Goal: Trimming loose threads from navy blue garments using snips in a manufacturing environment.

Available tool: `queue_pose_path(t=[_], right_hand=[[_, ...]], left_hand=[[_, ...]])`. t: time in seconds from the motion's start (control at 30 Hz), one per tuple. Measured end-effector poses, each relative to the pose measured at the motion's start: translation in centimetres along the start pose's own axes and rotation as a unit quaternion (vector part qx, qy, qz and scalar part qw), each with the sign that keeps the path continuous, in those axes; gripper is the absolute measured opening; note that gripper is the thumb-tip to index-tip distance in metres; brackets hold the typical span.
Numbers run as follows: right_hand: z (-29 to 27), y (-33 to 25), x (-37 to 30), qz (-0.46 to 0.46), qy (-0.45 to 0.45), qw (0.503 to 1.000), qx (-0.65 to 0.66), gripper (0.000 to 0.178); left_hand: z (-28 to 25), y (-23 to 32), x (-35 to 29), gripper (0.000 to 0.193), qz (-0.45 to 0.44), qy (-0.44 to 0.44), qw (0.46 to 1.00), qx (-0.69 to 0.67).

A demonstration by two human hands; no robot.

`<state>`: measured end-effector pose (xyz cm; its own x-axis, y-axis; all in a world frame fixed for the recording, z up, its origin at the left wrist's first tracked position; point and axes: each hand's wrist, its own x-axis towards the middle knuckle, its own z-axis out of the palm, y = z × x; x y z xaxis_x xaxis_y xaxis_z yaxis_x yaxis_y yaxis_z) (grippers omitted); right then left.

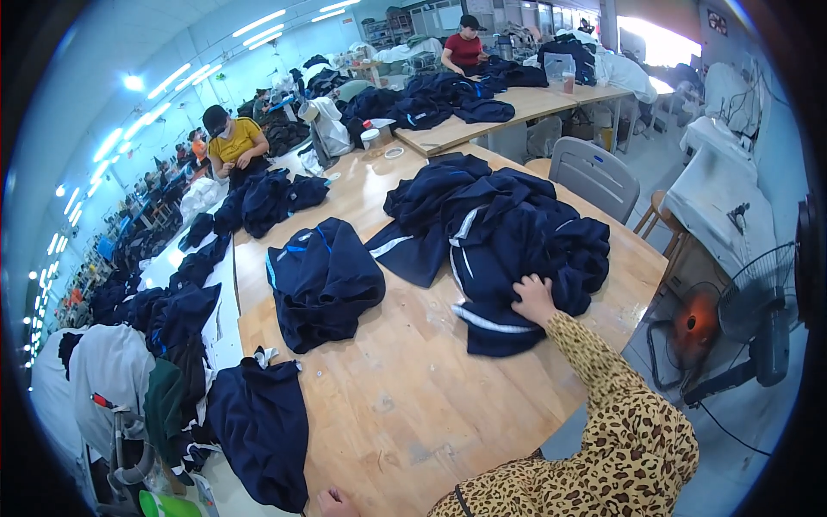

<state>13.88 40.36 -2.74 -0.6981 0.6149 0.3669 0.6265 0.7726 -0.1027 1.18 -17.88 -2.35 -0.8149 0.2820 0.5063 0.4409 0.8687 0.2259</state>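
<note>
My right hand (534,299) reaches onto a heap of navy garments (525,220) with white stripes, right of the table's middle. Its fingers are bent into the cloth of a navy garment (495,338) with a white stripe, at the heap's near edge. Only part of my left hand (336,502) shows, at the lower edge; most of its fingers are out of sight. It is nearest to a navy garment (263,431) draped over the table's left edge. A folded-over navy garment (326,284) with light blue trim lies left of the heap.
The wooden table (413,414) spreads before me. Beyond its right edge stand a grey chair (594,177), a stool (662,215) and fans (751,302). A co-worker in yellow (234,146) is at far left, another in dark red (465,53) at the back. More clothes (280,200) lie at left.
</note>
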Motion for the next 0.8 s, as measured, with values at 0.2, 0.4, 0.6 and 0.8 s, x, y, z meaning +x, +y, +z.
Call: queue_pose_path(t=[0.2,0.4,0.6,0.8], right_hand=[[-4.6,4.5,-8.1,-0.114,0.040,0.992,0.021,0.032],[-10.8,2.9,-4.0,-0.145,-0.014,0.989,0.001,0.038],[-10.6,-3.3,10.5,-0.201,0.170,0.958,0.112,0.049],[-2.2,-8.7,22.9,-0.125,0.030,0.990,0.057,0.090]], left_hand=[[0.5,1.1,0.0,0.023,-0.032,-0.008,0.999,-0.007],[-2.8,3.2,1.5,0.024,-0.016,-0.099,0.995,0.013],[-1.4,1.5,0.4,0.022,-0.009,-0.077,0.997,-0.001],[4.9,-1.8,-0.6,0.023,-0.058,-0.093,0.992,0.065]])
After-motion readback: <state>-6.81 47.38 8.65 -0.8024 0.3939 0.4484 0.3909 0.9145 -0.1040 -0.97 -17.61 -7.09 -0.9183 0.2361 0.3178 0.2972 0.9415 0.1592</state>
